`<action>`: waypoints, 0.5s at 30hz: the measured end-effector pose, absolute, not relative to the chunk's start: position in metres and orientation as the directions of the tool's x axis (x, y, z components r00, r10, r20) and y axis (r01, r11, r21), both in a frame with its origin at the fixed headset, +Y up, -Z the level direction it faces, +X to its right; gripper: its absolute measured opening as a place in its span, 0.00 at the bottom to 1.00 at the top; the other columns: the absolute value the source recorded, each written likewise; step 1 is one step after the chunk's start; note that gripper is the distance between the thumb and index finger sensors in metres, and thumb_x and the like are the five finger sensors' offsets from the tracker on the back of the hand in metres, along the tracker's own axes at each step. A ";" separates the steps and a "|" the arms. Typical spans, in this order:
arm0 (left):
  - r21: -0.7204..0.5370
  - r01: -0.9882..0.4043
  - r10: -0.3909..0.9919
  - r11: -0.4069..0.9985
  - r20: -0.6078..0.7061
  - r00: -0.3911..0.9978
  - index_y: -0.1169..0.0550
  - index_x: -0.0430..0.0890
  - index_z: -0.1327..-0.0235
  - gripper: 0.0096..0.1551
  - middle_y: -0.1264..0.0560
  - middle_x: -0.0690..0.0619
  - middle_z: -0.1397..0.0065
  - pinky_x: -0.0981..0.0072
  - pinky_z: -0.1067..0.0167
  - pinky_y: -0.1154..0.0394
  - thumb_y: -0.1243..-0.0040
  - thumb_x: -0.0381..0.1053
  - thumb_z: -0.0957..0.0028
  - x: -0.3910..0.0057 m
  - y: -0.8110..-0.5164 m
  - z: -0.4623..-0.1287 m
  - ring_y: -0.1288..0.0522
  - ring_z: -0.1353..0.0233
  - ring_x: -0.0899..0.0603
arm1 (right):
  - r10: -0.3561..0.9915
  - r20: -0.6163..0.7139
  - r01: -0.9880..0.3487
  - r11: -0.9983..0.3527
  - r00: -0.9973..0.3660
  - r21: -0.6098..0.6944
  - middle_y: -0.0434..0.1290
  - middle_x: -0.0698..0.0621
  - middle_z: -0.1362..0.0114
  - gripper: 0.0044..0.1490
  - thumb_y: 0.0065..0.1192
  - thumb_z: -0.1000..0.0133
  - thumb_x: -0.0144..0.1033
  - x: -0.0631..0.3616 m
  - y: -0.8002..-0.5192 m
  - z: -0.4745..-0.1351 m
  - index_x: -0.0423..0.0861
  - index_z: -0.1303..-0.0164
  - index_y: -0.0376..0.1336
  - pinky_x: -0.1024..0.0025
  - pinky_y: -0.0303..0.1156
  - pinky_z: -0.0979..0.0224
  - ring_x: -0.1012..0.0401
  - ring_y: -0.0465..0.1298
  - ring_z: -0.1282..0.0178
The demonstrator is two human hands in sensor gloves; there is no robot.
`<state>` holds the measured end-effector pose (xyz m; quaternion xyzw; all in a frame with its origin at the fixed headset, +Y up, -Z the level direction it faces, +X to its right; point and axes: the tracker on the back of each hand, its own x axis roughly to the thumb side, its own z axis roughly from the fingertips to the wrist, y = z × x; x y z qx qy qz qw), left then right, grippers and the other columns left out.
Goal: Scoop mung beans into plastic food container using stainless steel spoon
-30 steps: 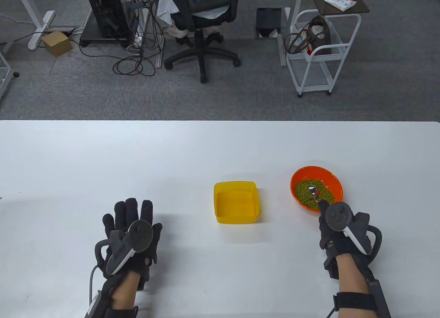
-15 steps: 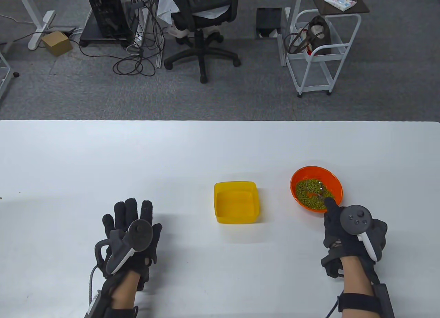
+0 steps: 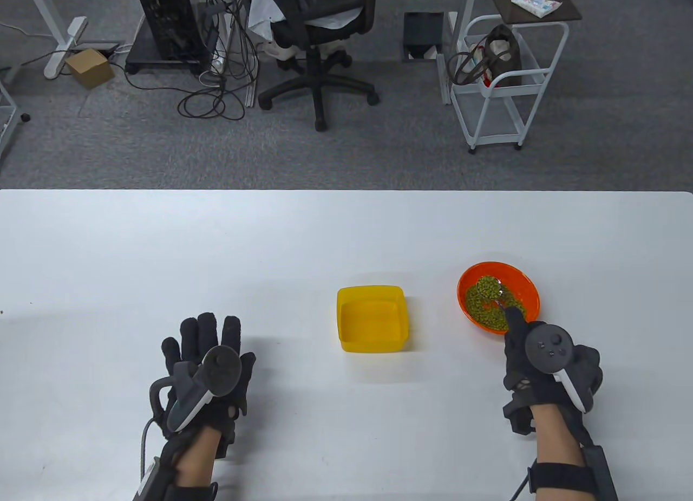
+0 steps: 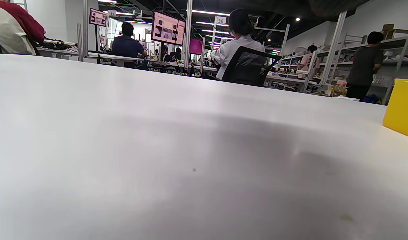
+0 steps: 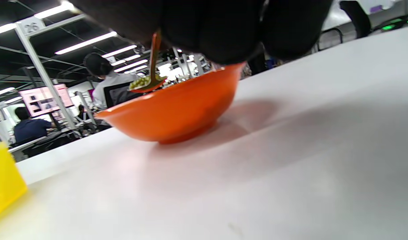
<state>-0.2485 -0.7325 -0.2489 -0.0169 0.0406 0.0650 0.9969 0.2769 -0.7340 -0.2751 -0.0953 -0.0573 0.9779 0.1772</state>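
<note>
An orange bowl [image 3: 528, 292] of green mung beans stands on the white table at the right. My right hand [image 3: 533, 355] grips the stainless steel spoon [image 3: 490, 288] at the bowl's near rim. The spoon's bowl is heaped with beans and sits just above the pile. In the right wrist view the loaded spoon [image 5: 147, 83] shows above the orange bowl's rim [image 5: 177, 110]. A yellow square plastic container [image 3: 372, 318] stands left of the bowl, with no beans visible inside. My left hand [image 3: 208, 355] rests flat on the table, fingers spread, holding nothing.
The yellow container's corner shows in the left wrist view [image 4: 402, 108] and in the right wrist view [image 5: 4, 180]. Beyond the table's far edge stand an office chair [image 3: 316, 40] and a white trolley [image 3: 503, 84].
My right hand turned and drew slightly left. The spoon went from lying in the beans to lifted with a heap of beans. My left hand has not moved.
</note>
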 end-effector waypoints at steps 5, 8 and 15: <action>-0.027 -0.130 0.127 0.991 -0.083 0.988 0.53 0.64 0.23 0.43 0.62 0.48 0.15 0.30 0.28 0.68 0.54 0.67 0.50 -0.249 -0.733 -0.249 0.64 0.17 0.36 | 0.372 -0.067 -0.358 -0.920 -0.926 -0.158 0.71 0.60 0.43 0.29 0.57 0.41 0.41 0.252 -0.725 -0.273 0.56 0.27 0.60 0.51 0.73 0.35 0.59 0.75 0.44; -0.029 -0.129 0.126 0.991 -0.084 0.989 0.53 0.64 0.23 0.43 0.62 0.48 0.15 0.30 0.28 0.68 0.54 0.67 0.50 -0.248 -0.733 -0.249 0.64 0.17 0.36 | 0.400 0.010 -0.396 -0.905 -0.917 -0.156 0.72 0.60 0.43 0.29 0.57 0.41 0.41 0.229 -0.718 -0.269 0.56 0.27 0.60 0.51 0.73 0.35 0.59 0.75 0.44; -0.031 -0.126 0.123 0.992 -0.089 0.988 0.54 0.63 0.23 0.43 0.62 0.48 0.15 0.30 0.28 0.68 0.54 0.67 0.50 -0.248 -0.733 -0.249 0.64 0.17 0.35 | 0.427 0.154 -0.444 -0.890 -0.891 -0.103 0.72 0.60 0.43 0.29 0.57 0.41 0.41 0.177 -0.714 -0.260 0.56 0.27 0.60 0.51 0.74 0.36 0.59 0.76 0.45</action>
